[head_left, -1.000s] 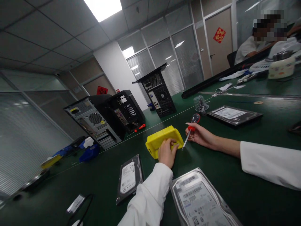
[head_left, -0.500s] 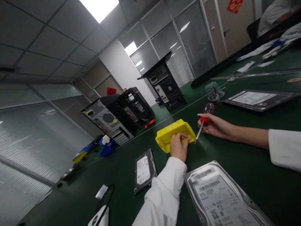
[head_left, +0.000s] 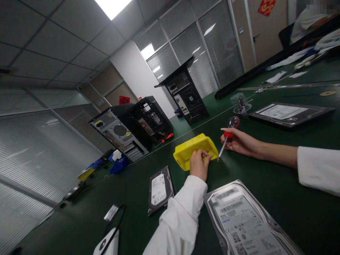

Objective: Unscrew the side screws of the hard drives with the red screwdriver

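Observation:
My left hand [head_left: 199, 165] reaches into a yellow plastic bin [head_left: 186, 151], its thumb and fingers curled together near the bin's right side; whatever they pinch is too small to make out. Small dark bits lie inside the bin. To the right, my right hand [head_left: 240, 141] grips a screwdriver [head_left: 227, 135] with a clear and red handle, its tip pointing down beside the bin's edge. A large silver hard drive [head_left: 244, 219] lies close in front, and a smaller hard drive [head_left: 160, 190] rests left of my left forearm.
Computer cases [head_left: 120, 132] [head_left: 186, 95] stand at the back of the green table. Another hard drive [head_left: 289, 113] and a clear plastic container [head_left: 240, 103] are at the right. A white device [head_left: 107, 244] with a black cable sits at the lower left. A person's sleeve [head_left: 305, 19] shows far right.
The whole view has shifted slightly, moving things a little leftward. My left hand stays in the bin and my right hand still holds the screwdriver.

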Demonstrator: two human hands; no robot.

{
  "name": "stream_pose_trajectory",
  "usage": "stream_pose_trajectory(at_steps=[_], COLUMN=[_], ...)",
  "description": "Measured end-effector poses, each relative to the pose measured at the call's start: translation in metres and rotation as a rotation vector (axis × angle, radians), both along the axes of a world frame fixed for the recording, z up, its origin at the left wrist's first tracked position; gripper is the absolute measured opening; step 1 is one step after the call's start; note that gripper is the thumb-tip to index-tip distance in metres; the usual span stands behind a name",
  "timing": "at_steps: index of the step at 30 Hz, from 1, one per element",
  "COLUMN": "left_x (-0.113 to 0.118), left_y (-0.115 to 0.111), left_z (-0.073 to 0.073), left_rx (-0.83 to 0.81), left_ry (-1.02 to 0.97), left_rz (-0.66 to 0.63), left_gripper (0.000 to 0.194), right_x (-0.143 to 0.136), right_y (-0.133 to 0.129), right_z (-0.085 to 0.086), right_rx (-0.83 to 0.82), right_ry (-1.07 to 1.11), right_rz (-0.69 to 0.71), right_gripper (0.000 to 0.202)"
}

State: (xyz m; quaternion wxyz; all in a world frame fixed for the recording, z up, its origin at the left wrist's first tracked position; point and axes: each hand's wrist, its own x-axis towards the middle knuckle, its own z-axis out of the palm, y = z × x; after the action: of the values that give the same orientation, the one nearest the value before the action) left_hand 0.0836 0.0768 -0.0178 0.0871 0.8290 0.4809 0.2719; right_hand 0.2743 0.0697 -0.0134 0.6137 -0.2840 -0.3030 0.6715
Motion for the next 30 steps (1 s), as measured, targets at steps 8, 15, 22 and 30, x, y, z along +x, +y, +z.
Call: stream_pose_trajectory(at_steps=[8,15,22,30], left_x=[-0.002,0.000,0.001,-0.011], left_y=[0.004,-0.001,-0.007,-0.032], left_z=[-0.002,0.006,0.010,0.018], left_rx=[-0.061,-0.046,-0.107,-0.269], left_ry=[-0.127,-0.350,-0.444,-0.472], left_rz=[0.004,-0.035,-0.129,-0.191], left_gripper=[0.026,0.015,0.010,0.018], right_x=[0.000,0.001,-0.002,-0.007], right_y=[-0.003,-0.002,-0.006,-0.020], right_z=[0.002,0.001,0.003,0.015], right_rx=[0.023,0.058,0.100,0.187], right_ry=[-0.066,-0.135,-0.264,-0.368], right_rz=[0.042,0.045,0.050,-0.151], right_gripper=[0.029,0.033,0.033,0.046])
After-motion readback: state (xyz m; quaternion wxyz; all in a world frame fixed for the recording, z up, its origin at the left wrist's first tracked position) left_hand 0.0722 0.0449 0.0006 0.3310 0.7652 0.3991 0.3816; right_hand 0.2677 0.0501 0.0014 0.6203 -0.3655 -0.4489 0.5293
